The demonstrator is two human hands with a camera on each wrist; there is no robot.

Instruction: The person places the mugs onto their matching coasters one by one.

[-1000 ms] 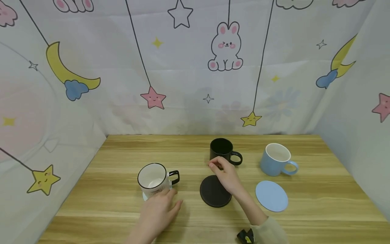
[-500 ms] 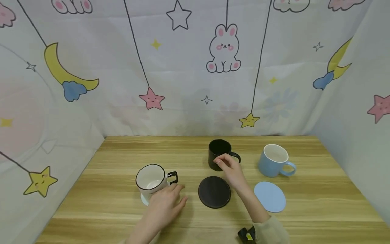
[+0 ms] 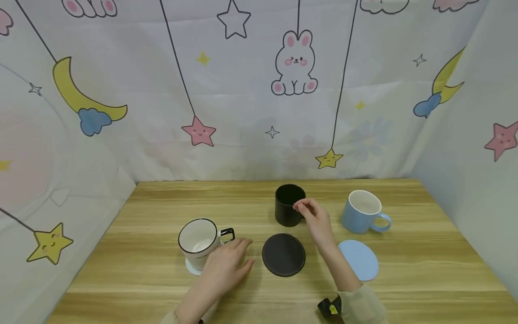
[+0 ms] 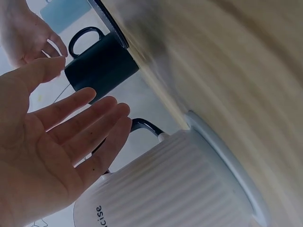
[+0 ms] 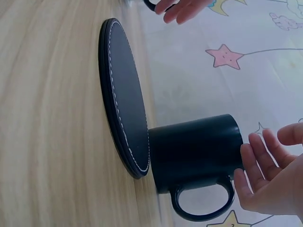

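Observation:
My left hand (image 3: 227, 266), fingers extended, is just right of the white mug (image 3: 198, 239) with a black rim and handle. That mug stands on a pale coaster (image 3: 192, 267); the left wrist view shows its ribbed side (image 4: 175, 184) beyond the empty palm. My right hand (image 3: 319, 223), fingers loosely bent and holding nothing, is at the handle side of the black mug (image 3: 285, 212), hiding its handle in the head view. The right wrist view shows fingertips near the rim of the black mug (image 5: 194, 153). In front of it lies a black stitched coaster (image 3: 283, 254).
At the right stands a light blue mug (image 3: 357, 217), its handle pointing right. A light blue coaster (image 3: 364, 264) lies in front of it, partly behind the right forearm. A printed cloth (image 3: 243, 157) hangs along the back of the wooden table (image 3: 133, 270).
The right hand has moved rightward from in front of the black mug to its handle side. The left hand has shifted slightly right and up beside the white mug. The mugs stay in place.

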